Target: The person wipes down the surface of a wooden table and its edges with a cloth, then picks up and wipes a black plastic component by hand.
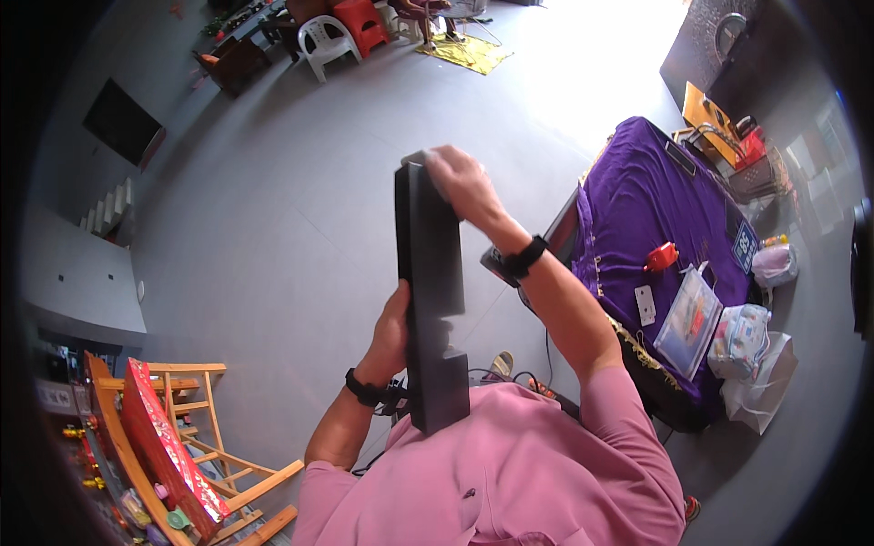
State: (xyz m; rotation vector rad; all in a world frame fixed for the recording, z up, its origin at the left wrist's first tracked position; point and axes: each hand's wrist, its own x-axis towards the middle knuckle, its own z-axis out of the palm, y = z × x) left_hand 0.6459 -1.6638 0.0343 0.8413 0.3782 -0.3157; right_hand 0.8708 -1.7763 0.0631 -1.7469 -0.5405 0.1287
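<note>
A long black box-shaped object stands close in front of my chest, its length running away from me. It has flat sides and a notch in its right side near the lower end; its exact kind does not show. My left hand grips its left side, with the fingers mostly hidden behind it. At the far end, my right hand bends its fingers over the top corner, slightly blurred. A pale patch shows by these fingertips, too unclear to name. Both wrists wear black bands.
To the right, a purple-covered table carries a red object, a phone, a white card and a clear folder. Wooden frames stand at lower left. White and red chairs are far off.
</note>
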